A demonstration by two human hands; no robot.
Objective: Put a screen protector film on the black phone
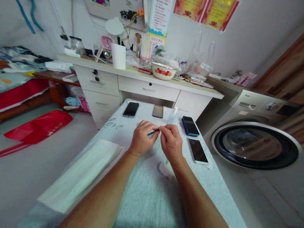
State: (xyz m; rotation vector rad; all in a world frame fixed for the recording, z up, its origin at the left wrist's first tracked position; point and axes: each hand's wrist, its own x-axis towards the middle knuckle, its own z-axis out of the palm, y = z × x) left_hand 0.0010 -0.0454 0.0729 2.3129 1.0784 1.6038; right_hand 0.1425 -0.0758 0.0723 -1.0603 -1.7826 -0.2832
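My left hand (144, 136) is closed, pinching a thin dark stick-like object (153, 132) above the cloth-covered table. My right hand (172, 141) is also closed, its fingertips meeting the right end of that object; its exact kind is too small to make out. Just beyond my right hand stands a small clear spray bottle (172, 116). A brown phone case (158, 111) lies behind the hands, and a black phone (131, 109) is at the far left. To the right are a blue-edged phone (190, 126) and a white-edged phone (198, 150).
A folded pale cloth (82, 177) lies along the table's left side. Behind stands a white desk (99, 91) bearing a flowered bowl (163, 71) and a white paper roll (118, 56). A washing machine (247, 110) stands right; a red bag (45, 128) is on the floor.
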